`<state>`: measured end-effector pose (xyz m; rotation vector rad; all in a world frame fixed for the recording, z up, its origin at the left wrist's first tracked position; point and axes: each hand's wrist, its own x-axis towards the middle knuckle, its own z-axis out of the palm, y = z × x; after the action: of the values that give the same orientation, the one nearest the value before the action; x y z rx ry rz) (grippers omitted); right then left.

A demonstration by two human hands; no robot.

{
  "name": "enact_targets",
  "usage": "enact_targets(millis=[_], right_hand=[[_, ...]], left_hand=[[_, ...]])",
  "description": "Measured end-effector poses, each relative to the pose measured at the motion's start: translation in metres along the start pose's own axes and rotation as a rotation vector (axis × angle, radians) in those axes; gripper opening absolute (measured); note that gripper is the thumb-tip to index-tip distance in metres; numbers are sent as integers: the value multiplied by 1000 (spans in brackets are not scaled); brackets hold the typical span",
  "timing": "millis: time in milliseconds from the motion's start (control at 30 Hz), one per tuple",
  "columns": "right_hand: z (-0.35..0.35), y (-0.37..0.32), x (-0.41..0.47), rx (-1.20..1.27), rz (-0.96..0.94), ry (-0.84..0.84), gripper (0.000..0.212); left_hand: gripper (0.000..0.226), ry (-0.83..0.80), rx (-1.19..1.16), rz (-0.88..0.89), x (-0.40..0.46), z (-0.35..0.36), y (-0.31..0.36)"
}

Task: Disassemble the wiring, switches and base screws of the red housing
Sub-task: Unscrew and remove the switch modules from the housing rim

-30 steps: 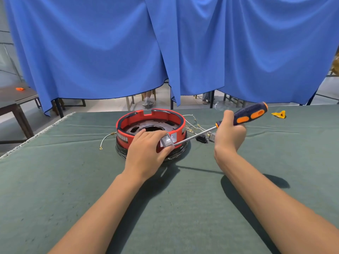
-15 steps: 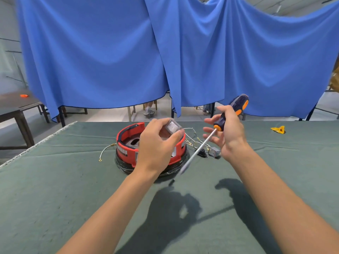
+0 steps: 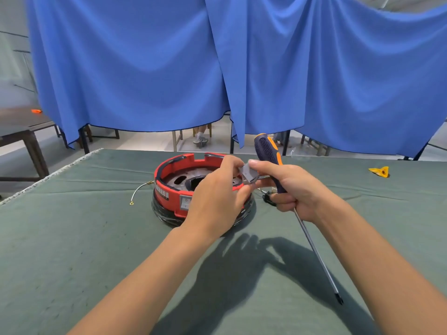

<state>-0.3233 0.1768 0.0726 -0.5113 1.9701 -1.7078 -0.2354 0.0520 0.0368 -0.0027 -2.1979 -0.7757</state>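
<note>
The round red housing (image 3: 169, 187) sits on the green table cover (image 3: 72, 250), with a white rocker switch (image 3: 185, 203) still in its front wall and a white wire (image 3: 137, 193) trailing out to the left. My left hand (image 3: 217, 197) is raised in front of the housing and pinches a small grey switch (image 3: 249, 174) at its fingertips. My right hand (image 3: 292, 189) grips the blue-and-orange screwdriver (image 3: 269, 151) in its lower fingers, shaft pointing down toward me, while its thumb and forefinger also touch the grey switch.
Loose wires and a small black part (image 3: 267, 198) lie just right of the housing, mostly hidden by my hands. A yellow scrap (image 3: 379, 171) lies far right on the table. Blue curtains hang behind the far edge; a dark table (image 3: 21, 126) stands at left.
My left hand pulled the grey switch off the housing and lifted it. My right hand swung the screwdriver from lying against the housing to handle-up, tip toward me, and came in to touch the switch.
</note>
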Motion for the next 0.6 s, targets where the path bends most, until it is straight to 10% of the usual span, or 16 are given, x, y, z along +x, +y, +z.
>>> enact_targets(millis=[200, 600], right_hand=[[-6, 9, 6, -309, -190, 219, 19], [-26, 55, 45, -845, 66, 504, 30]], left_hand=[[40, -60, 42, -29, 1, 0, -6], [15, -98, 200, -224, -2, -29, -41]])
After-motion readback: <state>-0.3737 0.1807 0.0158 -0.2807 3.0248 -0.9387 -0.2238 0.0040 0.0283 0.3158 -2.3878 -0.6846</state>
